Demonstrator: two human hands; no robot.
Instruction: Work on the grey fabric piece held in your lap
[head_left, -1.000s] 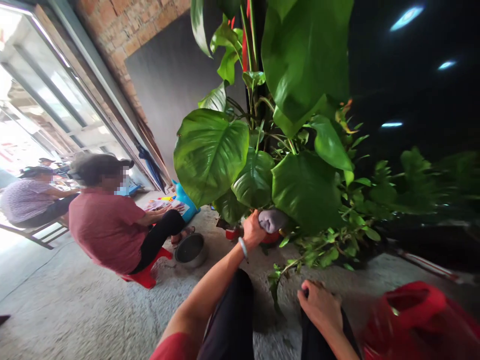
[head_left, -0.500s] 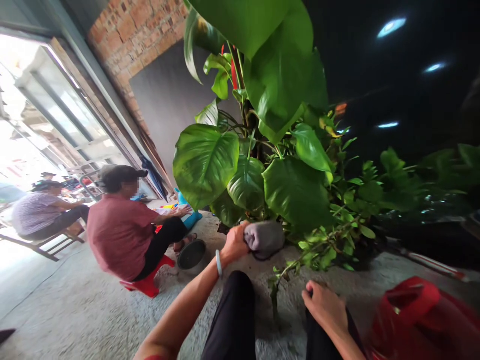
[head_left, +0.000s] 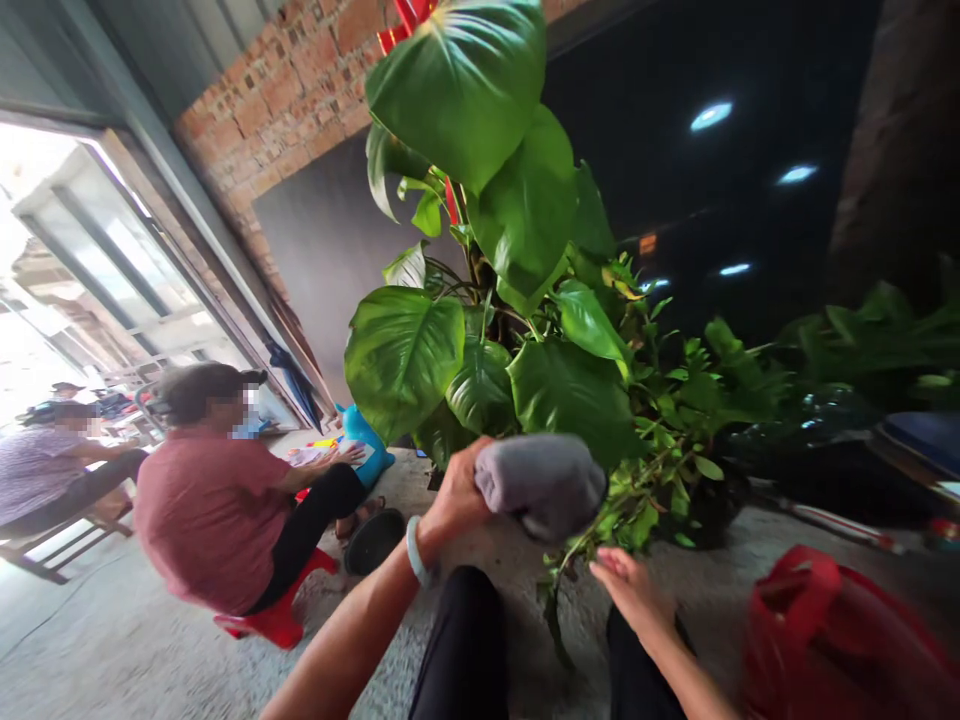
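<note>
At five o'clock from mid-view, held a rolled grey cloth in the left hand, with fingers wrapped round its left end. Brought it nearer than a second before, out in front of the plant rising toward twelve o'clock, seemingly into easier reach of the right hand. Turned that hand inward above the right knee, with fingers loosely parted, empty as far as visible.

- A gray cloth bundle, soft and thick, appears folded into a compact roll, its underside and far edge dark.
- Gripped at one end, it extends sideways from the left hand, held in midair.
</note>
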